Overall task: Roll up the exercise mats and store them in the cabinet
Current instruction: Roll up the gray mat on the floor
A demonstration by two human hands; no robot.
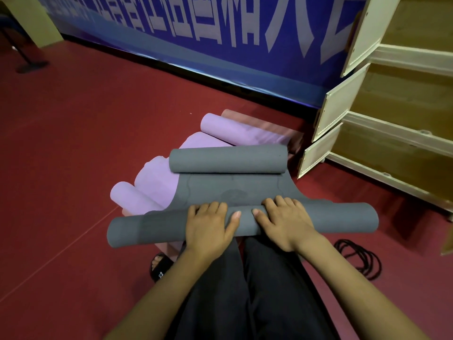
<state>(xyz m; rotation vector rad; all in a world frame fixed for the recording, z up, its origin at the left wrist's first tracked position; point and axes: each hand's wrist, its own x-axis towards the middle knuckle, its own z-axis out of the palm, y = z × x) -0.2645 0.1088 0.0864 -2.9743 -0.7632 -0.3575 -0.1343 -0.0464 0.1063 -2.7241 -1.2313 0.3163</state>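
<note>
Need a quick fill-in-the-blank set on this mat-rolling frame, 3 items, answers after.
1. Both hands, left hand and right hand, press on the near roll of the ____ mat.
2. Under it lies a mat coloured ____.
3. The cabinet doors stand ____.
4. The black cord lies coiled on the ____.

Answers: grey; purple; open; floor
</note>
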